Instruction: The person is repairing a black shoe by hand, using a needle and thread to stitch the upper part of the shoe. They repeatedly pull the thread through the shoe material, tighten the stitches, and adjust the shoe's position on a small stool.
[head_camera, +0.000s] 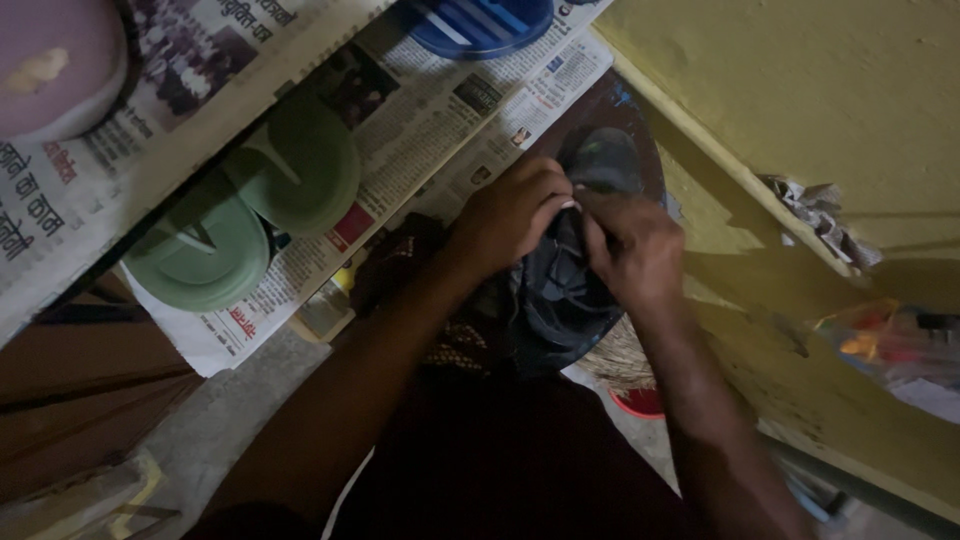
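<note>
Yellow plaster wall (850, 110) ran at right. Newspaper-lined shelf (420, 130) carried two pale green plastic sandals (250, 215). Dark grey laced shoe (570, 290) lay at the shelf's edge. Left hand (510, 215) and right hand (632, 250), grips pinching the shoe's upper together.

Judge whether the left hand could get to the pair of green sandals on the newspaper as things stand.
Probably yes. The left hand is gripping the dark shoe together with the right hand, so it must let go first. The green sandals lie uncovered on the newspaper to its left.
</note>
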